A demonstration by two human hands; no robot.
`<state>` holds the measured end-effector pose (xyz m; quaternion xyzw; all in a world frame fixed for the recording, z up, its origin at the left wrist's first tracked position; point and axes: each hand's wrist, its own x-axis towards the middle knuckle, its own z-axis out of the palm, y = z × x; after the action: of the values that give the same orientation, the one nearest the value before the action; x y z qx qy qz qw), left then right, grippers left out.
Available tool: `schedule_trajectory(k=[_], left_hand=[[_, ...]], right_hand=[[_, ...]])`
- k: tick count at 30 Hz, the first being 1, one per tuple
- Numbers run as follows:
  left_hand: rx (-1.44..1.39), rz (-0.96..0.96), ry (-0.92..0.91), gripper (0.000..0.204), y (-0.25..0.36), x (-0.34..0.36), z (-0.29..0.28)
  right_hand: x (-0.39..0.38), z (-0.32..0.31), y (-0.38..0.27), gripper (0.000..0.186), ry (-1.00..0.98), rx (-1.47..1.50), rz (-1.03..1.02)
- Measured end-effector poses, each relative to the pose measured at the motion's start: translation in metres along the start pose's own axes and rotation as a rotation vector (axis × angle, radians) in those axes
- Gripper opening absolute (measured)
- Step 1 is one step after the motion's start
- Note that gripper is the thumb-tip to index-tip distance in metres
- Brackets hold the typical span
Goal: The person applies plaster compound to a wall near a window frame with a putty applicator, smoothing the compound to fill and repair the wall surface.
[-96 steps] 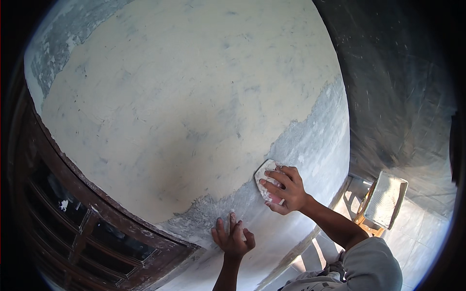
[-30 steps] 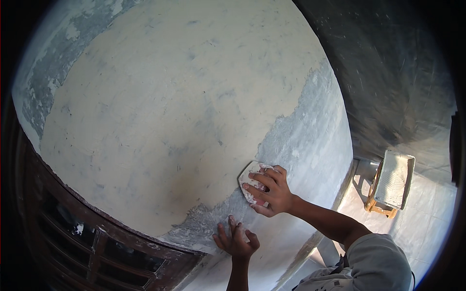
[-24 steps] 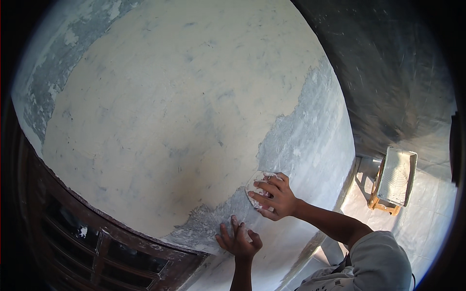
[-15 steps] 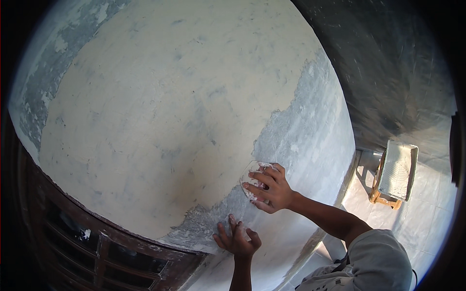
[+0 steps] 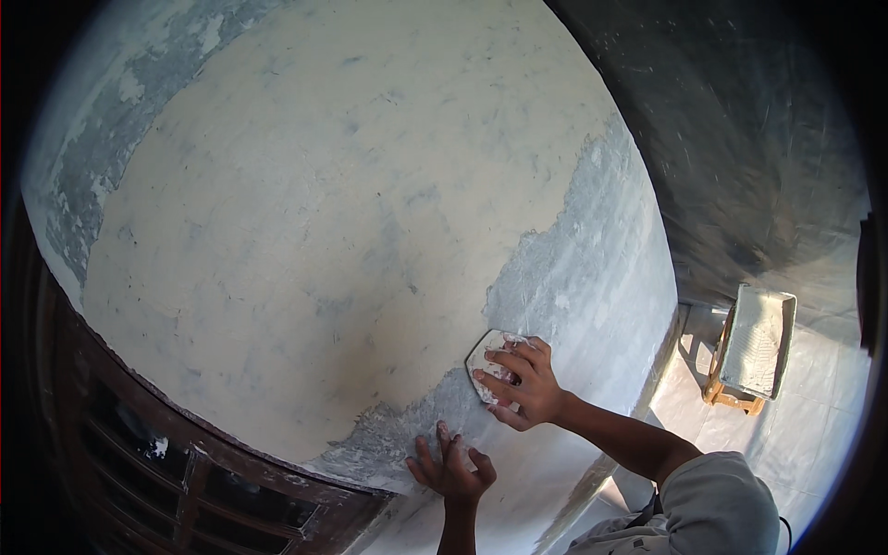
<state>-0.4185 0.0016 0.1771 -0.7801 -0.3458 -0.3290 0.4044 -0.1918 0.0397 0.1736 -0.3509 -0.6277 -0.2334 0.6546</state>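
Note:
My right hand (image 5: 527,387) is closed on a flat, putty-smeared scraper (image 5: 483,355), its fingers spread over the back of the blade. The scraper lies on or close against the wall, where a cream putty coat (image 5: 277,240) meets bare grey wall (image 5: 546,273). White putty coats the fingertips of that hand. Lower and to the left, my left hand (image 5: 455,472) has its fingers apart and holds nothing. Its fingertips are at the grey strip below the cream coat; whether they press on it I cannot tell.
At the right, a tray (image 5: 770,338) with pale residue sits on a small wooden stool (image 5: 716,388) on the tiled floor (image 5: 814,407). A dark sheet-like surface (image 5: 731,139) rises behind it. Brown wooden framing with dark panes (image 5: 191,486) borders the wall at lower left.
The whole view has shifted slightly, so the wall and tray appear lower. The scraper has tilted and shows more of its pale face. My left hand stays nearly in place.

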Motion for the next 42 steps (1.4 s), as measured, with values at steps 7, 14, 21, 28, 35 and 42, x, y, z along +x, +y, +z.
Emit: schedule_trajectory(k=[7,14,21,28,35,42], left_hand=[[-0.017,-0.015,0.016,0.035,-0.003,-0.002,0.000],[-0.019,-0.018,0.002,0.036,0.000,0.001,0.001],[-0.247,-0.114,0.007,0.042,0.027,0.003,0.003],[-0.622,0.012,-0.144,0.043,0.183,0.048,0.052],[-1.053,0.011,-0.607,0.058,0.372,0.044,0.124],[-1.047,0.142,-1.027,0.070,0.494,-0.019,0.168]], right_hand=[[0.001,0.014,-0.021,0.054,-0.006,-0.034,-0.021],[0.028,-0.002,-0.014,0.055,-0.022,-0.028,-0.013],[-0.059,-0.066,-0.018,0.061,-0.258,0.031,0.188],[-0.116,-0.173,0.046,0.059,-0.345,-0.176,0.526],[-0.225,-0.305,0.125,0.056,-0.404,-0.527,0.927],[-0.341,-0.407,0.184,0.053,-0.500,-0.736,1.366]])
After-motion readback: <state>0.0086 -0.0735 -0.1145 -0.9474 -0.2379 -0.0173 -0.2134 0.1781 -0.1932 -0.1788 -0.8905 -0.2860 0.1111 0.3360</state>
